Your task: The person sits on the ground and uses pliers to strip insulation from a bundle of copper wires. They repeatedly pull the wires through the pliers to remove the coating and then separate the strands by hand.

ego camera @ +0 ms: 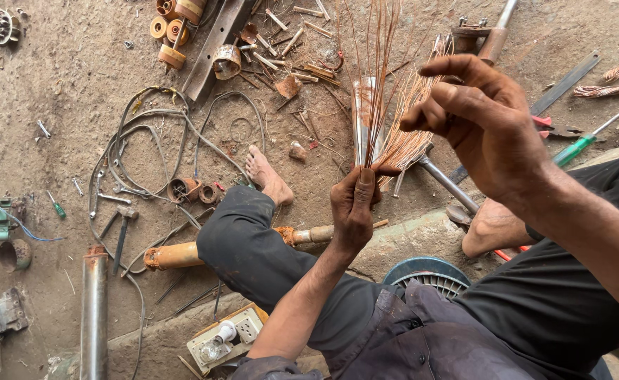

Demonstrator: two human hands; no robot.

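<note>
My left hand is closed around the lower end of a bundle of thin copper wires, which fan upward from my fist. My right hand is raised beside the fanned strands, fingers bent and apart, with the fingertips next to the wire tips; nothing is gripped in it that I can see. I sit on the dirt floor in dark trousers, with my bare foot stretched out below the bundle.
Grey cables, orange spools, a hammer, a green-handled screwdriver, more copper strands, a metal pipe, a switch box and a fan cover lie around me.
</note>
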